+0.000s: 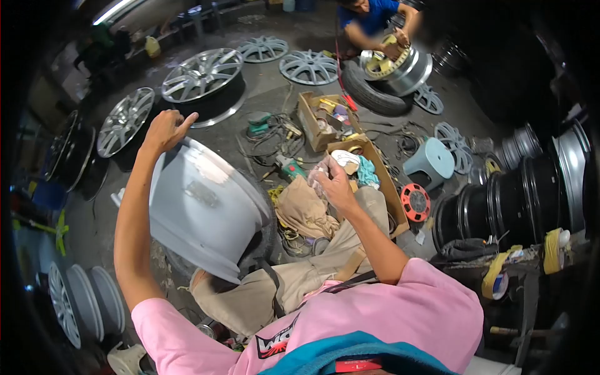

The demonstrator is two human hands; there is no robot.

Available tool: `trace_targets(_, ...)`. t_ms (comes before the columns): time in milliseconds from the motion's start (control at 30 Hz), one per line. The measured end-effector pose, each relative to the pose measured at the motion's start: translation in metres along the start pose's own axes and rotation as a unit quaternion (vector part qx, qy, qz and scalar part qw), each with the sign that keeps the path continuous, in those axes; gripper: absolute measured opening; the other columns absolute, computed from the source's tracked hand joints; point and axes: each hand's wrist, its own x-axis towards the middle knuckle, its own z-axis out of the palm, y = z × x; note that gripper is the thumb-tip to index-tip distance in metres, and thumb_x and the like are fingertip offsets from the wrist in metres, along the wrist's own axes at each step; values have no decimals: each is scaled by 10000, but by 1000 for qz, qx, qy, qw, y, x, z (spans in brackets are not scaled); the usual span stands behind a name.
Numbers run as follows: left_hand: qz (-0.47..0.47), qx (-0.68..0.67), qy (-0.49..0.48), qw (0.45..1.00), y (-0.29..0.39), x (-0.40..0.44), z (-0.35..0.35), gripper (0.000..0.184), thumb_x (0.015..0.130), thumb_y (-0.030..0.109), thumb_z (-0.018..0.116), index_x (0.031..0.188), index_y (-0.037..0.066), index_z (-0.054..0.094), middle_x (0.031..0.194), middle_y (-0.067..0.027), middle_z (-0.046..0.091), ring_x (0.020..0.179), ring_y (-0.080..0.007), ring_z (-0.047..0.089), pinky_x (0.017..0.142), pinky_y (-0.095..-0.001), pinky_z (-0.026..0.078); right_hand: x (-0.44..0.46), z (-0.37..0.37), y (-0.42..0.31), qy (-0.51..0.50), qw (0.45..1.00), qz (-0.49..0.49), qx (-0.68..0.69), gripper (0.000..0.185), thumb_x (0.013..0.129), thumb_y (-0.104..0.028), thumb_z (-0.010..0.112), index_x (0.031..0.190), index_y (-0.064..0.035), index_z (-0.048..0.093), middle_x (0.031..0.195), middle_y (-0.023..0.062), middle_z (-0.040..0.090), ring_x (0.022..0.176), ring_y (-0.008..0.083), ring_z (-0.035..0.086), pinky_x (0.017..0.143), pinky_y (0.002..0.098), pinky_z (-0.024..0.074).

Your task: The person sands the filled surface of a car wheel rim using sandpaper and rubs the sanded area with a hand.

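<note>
A grey-primed wheel rim (pixel 215 200) stands tilted in front of me, its barrel showing pale sanded patches. Beneath it is a black tire (pixel 265 234), partly covered. My left hand (pixel 167 131) is at the rim's upper edge, fingers curled over it and thumb sticking out. To the right of the rim, my right hand (pixel 336 182) is raised above my lap with fingers pinched together. A thin, pale, crumpled piece (pixel 320 174) shows at those fingertips; its kind I cannot make out. A beige cloth (pixel 306 209) lies just below that hand.
Two cardboard boxes (pixel 312 125) hold tapes, rags and supplies. Power tools with cords, including a green grinder (pixel 290 167), lie beside them. A blue stool (pixel 431 164) and a red reel (pixel 415 202) stand right. Several rims surround me; a co-worker (pixel 375 25) handles a gold-faced rim (pixel 400 65).
</note>
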Motion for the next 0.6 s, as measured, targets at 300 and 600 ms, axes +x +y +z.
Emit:
trace_targets(300, -103, -13, -126, 987, -18, 14, 37, 1015, 980, 785, 329, 703, -131, 666, 748, -364, 645, 826, -509, 686, 822, -542, 516, 27, 26, 8, -80, 992, 51, 84, 226, 921, -85, 788, 1045, -38, 605, 870, 31, 697, 798, 77, 657, 685, 227, 515)
trace_targets(600, -71, -12, -147, 987, -20, 15, 36, 956, 996, 758, 341, 677, -80, 675, 721, -302, 670, 802, -489, 694, 825, -526, 546, 38, 49, -2, -120, 968, 41, 215, 105, 960, -65, 736, 1005, -38, 645, 950, 112, 741, 807, 169, 710, 751, 290, 554)
